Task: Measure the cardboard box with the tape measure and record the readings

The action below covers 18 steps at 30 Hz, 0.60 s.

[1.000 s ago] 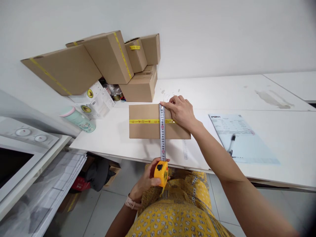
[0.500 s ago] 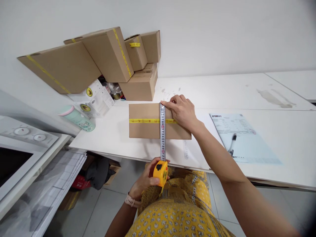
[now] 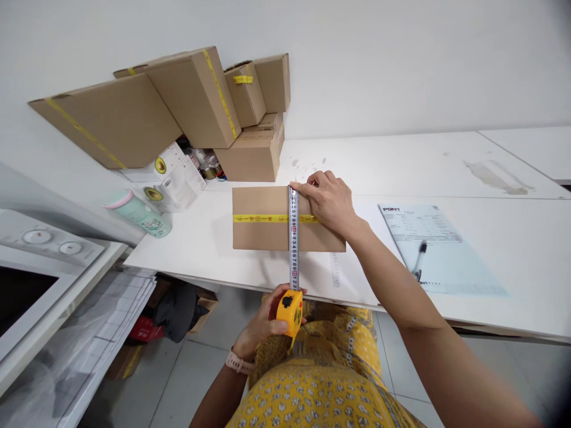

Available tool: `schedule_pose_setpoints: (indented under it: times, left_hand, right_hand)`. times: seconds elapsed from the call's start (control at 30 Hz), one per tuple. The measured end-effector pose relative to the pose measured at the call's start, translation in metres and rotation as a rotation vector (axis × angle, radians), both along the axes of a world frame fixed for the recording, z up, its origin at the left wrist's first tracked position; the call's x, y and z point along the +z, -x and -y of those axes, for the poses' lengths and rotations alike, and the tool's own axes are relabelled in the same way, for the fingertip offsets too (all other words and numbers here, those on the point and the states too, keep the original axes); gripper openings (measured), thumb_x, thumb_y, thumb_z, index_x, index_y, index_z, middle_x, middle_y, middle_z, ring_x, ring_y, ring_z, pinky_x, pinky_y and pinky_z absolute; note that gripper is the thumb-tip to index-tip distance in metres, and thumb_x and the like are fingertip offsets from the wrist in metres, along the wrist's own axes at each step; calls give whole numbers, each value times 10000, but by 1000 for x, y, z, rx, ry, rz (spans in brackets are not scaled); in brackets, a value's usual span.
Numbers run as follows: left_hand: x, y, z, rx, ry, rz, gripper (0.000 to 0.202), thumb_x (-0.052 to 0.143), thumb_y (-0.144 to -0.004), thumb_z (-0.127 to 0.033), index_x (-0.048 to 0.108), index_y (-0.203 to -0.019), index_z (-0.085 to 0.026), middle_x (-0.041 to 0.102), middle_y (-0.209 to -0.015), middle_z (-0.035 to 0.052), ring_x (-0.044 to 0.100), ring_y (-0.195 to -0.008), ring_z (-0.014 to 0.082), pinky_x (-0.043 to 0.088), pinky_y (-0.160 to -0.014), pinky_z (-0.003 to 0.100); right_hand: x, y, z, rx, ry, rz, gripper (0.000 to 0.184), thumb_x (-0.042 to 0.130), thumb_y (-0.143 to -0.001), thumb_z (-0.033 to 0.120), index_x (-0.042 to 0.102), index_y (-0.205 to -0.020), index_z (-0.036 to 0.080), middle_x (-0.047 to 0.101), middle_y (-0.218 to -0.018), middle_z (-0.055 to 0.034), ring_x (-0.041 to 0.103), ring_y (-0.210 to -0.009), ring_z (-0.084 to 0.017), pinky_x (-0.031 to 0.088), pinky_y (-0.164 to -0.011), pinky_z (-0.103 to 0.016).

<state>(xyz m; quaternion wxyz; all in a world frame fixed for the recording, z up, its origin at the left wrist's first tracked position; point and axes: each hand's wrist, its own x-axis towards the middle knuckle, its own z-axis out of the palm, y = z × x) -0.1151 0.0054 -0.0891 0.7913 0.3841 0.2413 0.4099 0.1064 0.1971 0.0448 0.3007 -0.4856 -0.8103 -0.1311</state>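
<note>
A cardboard box (image 3: 261, 235) with a strip of yellow printed tape across its top sits near the front edge of the table. Across the box's top runs the silver blade of a tape measure (image 3: 293, 249), reaching past the near side to its yellow case. My left hand (image 3: 267, 318) is wrapped round that case, just off the table's front edge. At the box's far edge, my right hand (image 3: 328, 199) presses the blade's end with thumb and finger, its other fingers curled over the box's right part.
Stacked cardboard boxes (image 3: 187, 101) lean at the back left, above white avocado-printed cartons (image 3: 173, 178). A mint bottle (image 3: 143, 217) stands left. A document folder (image 3: 446, 255) with a pen (image 3: 420, 258) on it lies right on the white table (image 3: 401, 160). A microwave (image 3: 53, 249) is at far left.
</note>
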Motion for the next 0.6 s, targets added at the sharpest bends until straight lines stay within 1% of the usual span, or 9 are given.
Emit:
schedule_pose_setpoints:
  times: [0.13, 0.3, 0.4, 0.5, 0.6]
  left_hand:
    - [-1, -1, 0, -13, 6, -11, 680, 903, -658, -317, 625, -1278, -301, 559, -1446, 116, 701, -953, 221, 590, -838, 378]
    - [-1, -1, 1, 12, -12, -45, 709, 907, -632, -332, 615, -1276, -263, 562, -1433, 134, 673, -1002, 235, 583, -899, 430]
    - [0, -1, 1, -1, -5, -54, 703, 895, -645, -311, 609, -1287, -280, 553, -1442, 122, 693, -954, 220, 594, -856, 396]
    - [0, -2, 1, 7, -10, -46, 686, 893, -653, -304, 620, -1282, -291, 561, -1432, 110, 702, -951, 219, 597, -821, 360]
    - [2, 1, 1, -9, 6, -43, 706, 904, -649, -321, 612, -1291, -287, 570, -1422, 123, 721, -927, 232, 599, -783, 348]
  right_hand:
    - [0, 0, 0, 1, -1, -1, 467, 349, -1025, 163, 670, -1305, 355, 613, -1071, -100, 428, -929, -243, 274, -695, -351]
    - [1, 0, 2, -9, 19, 17, 466, 373, -1023, 171, 652, -1336, 376, 608, -1091, -99, 437, -938, -250, 287, -708, -355]
    - [0, 0, 2, -3, 19, 18, 467, 383, -1017, 177, 647, -1346, 377, 605, -1097, -103, 439, -944, -254, 297, -717, -362]
    - [0, -1, 3, -3, 26, 20, 474, 380, -1017, 177, 643, -1353, 382, 605, -1102, -102, 443, -951, -255, 305, -725, -366]
    - [1, 1, 3, -21, 40, 22, 484, 355, -1021, 166, 648, -1343, 378, 614, -1112, -97, 448, -955, -253, 303, -732, -364]
